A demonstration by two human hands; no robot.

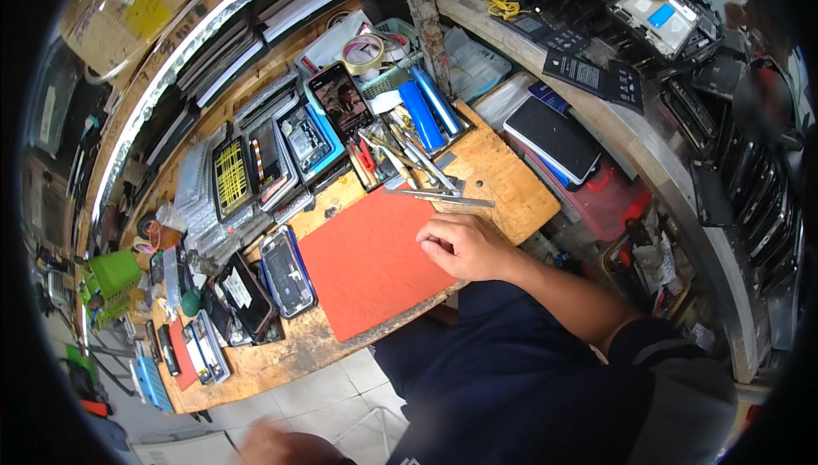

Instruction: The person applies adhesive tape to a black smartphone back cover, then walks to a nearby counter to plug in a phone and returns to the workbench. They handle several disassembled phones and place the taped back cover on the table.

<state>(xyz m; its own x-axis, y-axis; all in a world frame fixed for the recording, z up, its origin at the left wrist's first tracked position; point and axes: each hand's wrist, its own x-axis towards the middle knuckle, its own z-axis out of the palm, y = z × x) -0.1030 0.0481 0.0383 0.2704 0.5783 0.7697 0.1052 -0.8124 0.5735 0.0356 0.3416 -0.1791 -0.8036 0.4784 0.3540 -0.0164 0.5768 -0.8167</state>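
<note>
My right hand (464, 246) rests on the right edge of a red work mat (362, 260) that lies on the wooden bench (503, 179). Its fingers are curled in, and I see nothing held in them. A pair of metal tweezers (443, 199) lies just beyond the knuckles, apart from the hand. An opened phone (287, 271) lies left of the mat. My left hand (268, 446) shows only as a blur at the lower edge, down over the tiled floor, away from the bench.
Several opened phones and screens (256, 162) crowd the bench's far left. A tray of tools (396, 154), blue tubes (423, 111) and a tape roll (364, 51) sit behind the mat. Plastic boxes (554, 137) stand at the right; shelves of phone parts (665, 22) lie beyond.
</note>
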